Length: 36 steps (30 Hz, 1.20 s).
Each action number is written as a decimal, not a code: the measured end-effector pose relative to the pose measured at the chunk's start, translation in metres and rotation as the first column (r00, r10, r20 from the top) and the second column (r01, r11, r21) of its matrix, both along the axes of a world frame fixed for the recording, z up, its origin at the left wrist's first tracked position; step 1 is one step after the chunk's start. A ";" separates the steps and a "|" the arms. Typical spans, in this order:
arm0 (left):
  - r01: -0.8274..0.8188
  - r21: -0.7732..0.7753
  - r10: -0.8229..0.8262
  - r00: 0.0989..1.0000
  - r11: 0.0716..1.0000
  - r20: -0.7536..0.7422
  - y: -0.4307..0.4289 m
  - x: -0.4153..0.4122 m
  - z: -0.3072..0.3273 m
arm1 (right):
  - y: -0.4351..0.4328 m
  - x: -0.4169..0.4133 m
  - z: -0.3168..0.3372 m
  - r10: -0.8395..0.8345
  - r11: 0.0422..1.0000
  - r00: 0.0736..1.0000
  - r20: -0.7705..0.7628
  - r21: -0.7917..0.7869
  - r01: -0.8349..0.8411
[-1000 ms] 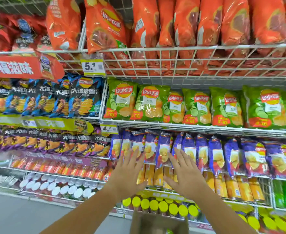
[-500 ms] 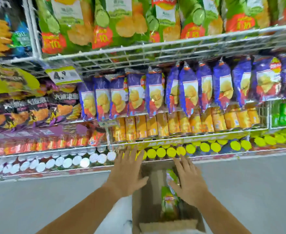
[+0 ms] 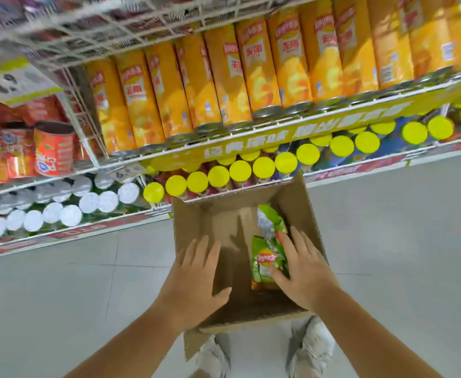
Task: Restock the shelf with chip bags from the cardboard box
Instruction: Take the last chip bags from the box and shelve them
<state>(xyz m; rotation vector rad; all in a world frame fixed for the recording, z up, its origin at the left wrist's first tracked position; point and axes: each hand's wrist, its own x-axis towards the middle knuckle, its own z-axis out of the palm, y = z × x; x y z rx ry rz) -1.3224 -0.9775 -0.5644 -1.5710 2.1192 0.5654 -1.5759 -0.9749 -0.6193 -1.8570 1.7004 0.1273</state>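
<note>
An open cardboard box [image 3: 224,222] stands on the floor in front of the shelf. Green chip bags [image 3: 266,261] lie along its right inner side. My right hand [image 3: 303,271] reaches into the box with fingers spread, its fingertips touching the green bags but not closed on them. My left hand [image 3: 194,279] hovers over the box's left side, fingers apart and holding nothing. The wire shelf [image 3: 278,126] rises just behind the box.
Orange chip canisters [image 3: 240,75] fill the wire shelf above. Yellow-lidded canisters [image 3: 240,170] and white-lidded ones [image 3: 68,211] line the bottom shelf. Red cans [image 3: 53,148] stand at the left. Grey tiled floor [image 3: 387,241] lies to both sides. My white shoes [image 3: 311,347] are under the box's near edge.
The view has tilted down from the bag shelves to the floor box. Both hands dropped from shelf height into the box; the right hand now touches the green bags.
</note>
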 end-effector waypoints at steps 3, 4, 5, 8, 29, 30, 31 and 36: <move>-0.007 0.074 0.007 1.000 0.997 0.001 0.002 -0.008 -0.055 | -0.001 -0.007 -0.055 -0.035 0.997 0.999 0.007 0.061 0.035; -0.001 0.096 0.001 1.000 0.995 0.005 0.003 -0.010 -0.074 | -0.002 -0.010 -0.070 -0.044 0.996 0.999 0.001 0.077 0.043; 0.010 0.115 -0.011 1.000 0.993 0.010 0.003 -0.013 -0.092 | -0.003 -0.014 -0.085 -0.056 0.995 0.998 -0.001 0.085 0.056; 0.047 0.174 -0.050 0.999 0.984 0.013 -0.002 -0.021 -0.145 | -0.009 -0.022 -0.125 -0.077 0.989 0.996 0.036 0.126 0.072; -0.591 0.671 0.860 0.490 0.448 -0.143 -0.013 -0.102 -0.461 | -0.036 -0.077 -0.222 -0.192 0.977 0.926 0.326 -0.025 0.212; -0.615 0.676 0.886 0.446 0.407 -0.127 -0.014 -0.105 -0.460 | -0.036 -0.076 -0.222 -0.196 0.976 0.920 0.338 -0.023 0.216; -0.636 0.675 0.906 0.407 0.375 -0.120 -0.017 -0.107 -0.459 | -0.036 -0.076 -0.222 -0.197 0.975 0.916 0.350 -0.024 0.219; -0.632 0.668 0.890 0.443 0.393 -0.104 -0.023 -0.108 -0.452 | -0.039 -0.078 -0.221 -0.215 0.973 0.915 0.341 -0.008 0.232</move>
